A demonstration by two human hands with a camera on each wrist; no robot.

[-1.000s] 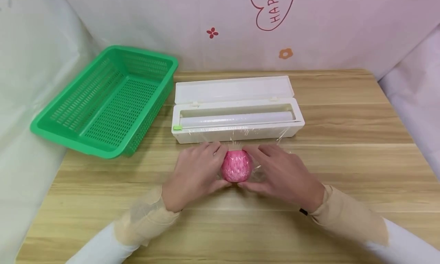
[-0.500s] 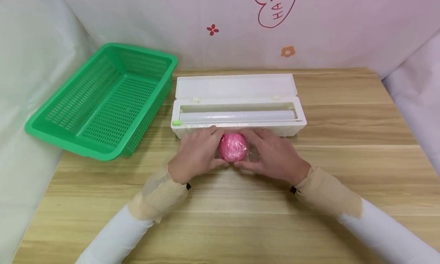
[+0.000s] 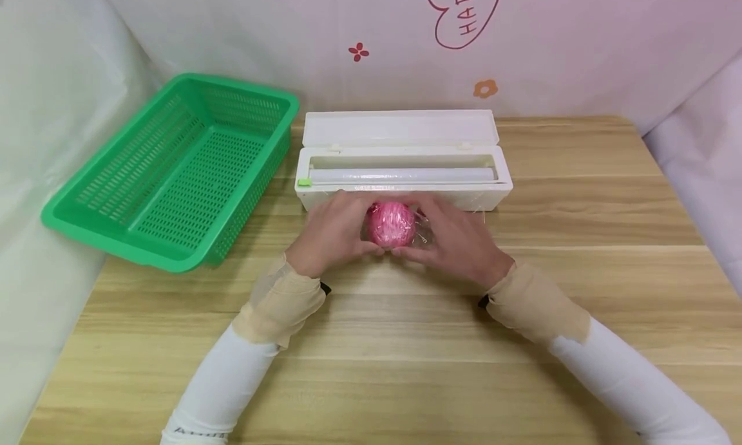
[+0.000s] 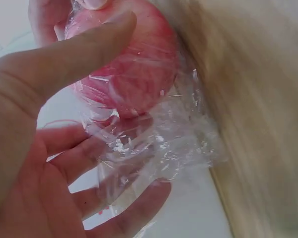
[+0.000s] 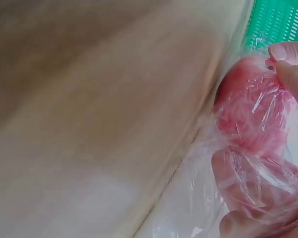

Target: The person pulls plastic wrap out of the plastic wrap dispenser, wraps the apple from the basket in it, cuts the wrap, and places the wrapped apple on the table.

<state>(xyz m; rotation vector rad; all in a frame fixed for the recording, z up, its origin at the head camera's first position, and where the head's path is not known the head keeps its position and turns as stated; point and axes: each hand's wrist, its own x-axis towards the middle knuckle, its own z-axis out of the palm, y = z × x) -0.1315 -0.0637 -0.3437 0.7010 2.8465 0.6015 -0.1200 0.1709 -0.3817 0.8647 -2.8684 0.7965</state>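
Note:
A pink round fruit point(image 3: 391, 225) wrapped in clear cling film point(image 4: 154, 144) is held between both hands just in front of the white film dispenser box point(image 3: 400, 174). My left hand point(image 3: 333, 234) grips its left side, thumb across the fruit point(image 4: 129, 74). My right hand point(image 3: 455, 239) grips its right side, fingers curled under the film-covered fruit point(image 5: 251, 119). Loose film point(image 5: 248, 188) trails below it. The dispenser lid stands open, and the film roll point(image 3: 400, 174) lies inside.
A green plastic basket point(image 3: 168, 168) with nothing in it sits at the table's left back corner, partly over the edge. The wooden table point(image 3: 580, 239) runs to a white backdrop behind. White cloth hangs at both sides.
Both hands have carried the wrapped fruit away from me, up against the dispenser box. The box has slid back toward the wall. The film is now gathered closer round the fruit.

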